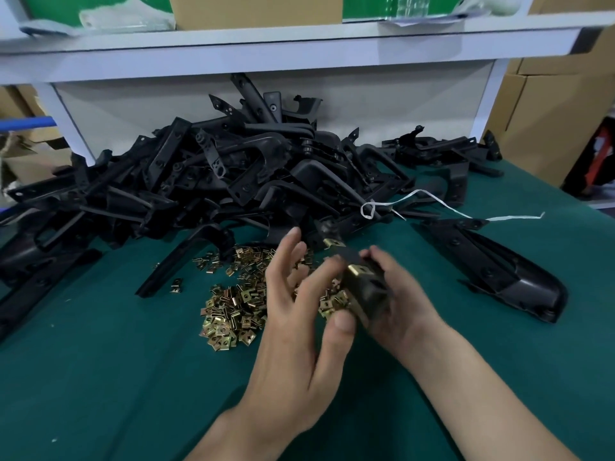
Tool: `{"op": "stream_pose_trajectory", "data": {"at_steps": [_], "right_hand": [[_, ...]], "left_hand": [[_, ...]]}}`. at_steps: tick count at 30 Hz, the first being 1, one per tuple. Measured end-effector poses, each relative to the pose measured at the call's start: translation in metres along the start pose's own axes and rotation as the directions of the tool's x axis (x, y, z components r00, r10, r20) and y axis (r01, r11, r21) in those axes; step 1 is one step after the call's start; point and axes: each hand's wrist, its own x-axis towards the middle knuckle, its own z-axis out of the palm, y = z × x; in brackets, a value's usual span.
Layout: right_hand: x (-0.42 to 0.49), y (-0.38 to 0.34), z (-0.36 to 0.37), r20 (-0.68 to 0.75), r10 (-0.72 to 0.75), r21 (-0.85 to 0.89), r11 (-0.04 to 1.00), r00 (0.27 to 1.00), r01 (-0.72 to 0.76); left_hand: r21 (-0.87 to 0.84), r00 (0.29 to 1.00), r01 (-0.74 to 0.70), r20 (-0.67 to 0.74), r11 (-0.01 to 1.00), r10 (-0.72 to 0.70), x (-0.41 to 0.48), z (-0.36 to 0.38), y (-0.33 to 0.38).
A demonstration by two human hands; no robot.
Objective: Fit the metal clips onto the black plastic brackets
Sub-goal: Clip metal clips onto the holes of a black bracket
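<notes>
**A:** What lies where, starting at the left of the frame?

**B:** A pile of brackets [199, 181] fills the upper left and middle. They are matt black moulded plastic, angular and dotted with holes. Below it, at centre, the loose clips [233, 314] lie heaped on the green cloth surface [100, 377]. They are small folded squares, shiny and brass-coloured, each with a hole.

**A:** And the hands?

**B:** The left hand [299, 327] is just right of the heap, fingers fanned and mostly straight. Its forefinger and thumb tip press against the near end of one bracket [369, 294]. The right hand [402, 294] is wrapped round that bracket from the other side, holding it above the surface. A clip [357, 270] sits on its edge; blur hides whether it is fully home.

**A:** How is this step done well?

**B:** I'd keep the bracket steady, set the clip's open mouth square to the edge and push straight until the holes line up. If it goes on skewed, the thin spring metal would probably bind or scrape the plastic.

**A:** Anything farther right?

**B:** A white string [432, 201] trails off the pile, and a long black piece [499, 271], smooth and rounded, lies at the right.
</notes>
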Motion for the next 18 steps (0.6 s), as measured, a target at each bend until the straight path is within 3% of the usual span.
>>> {"op": "stream_pose_trajectory", "data": {"at_steps": [3,6,10,18], "right_hand": [[-0.015,0.019,0.007,0.261,0.079,-0.241,0.970,0.962,-0.014],[-0.020,0.036,0.007,0.412,0.133,-0.431,0.900,0.901,0.064],[-0.020,0.041,0.008,0.447,0.138,-0.566,0.809,0.884,0.160],[-0.021,0.040,0.007,0.494,0.122,-0.591,0.773,0.861,0.229]], "left_hand": [[0.052,0.995,-0.097,0.013,0.994,0.096,0.004,-0.007,-0.004],[0.054,0.999,0.022,0.043,0.998,-0.024,0.009,-0.013,-0.001],[0.057,0.989,0.132,0.060,0.990,-0.135,0.008,-0.015,-0.001],[0.152,0.991,0.096,0.082,0.984,-0.109,0.007,-0.014,0.001]]}}
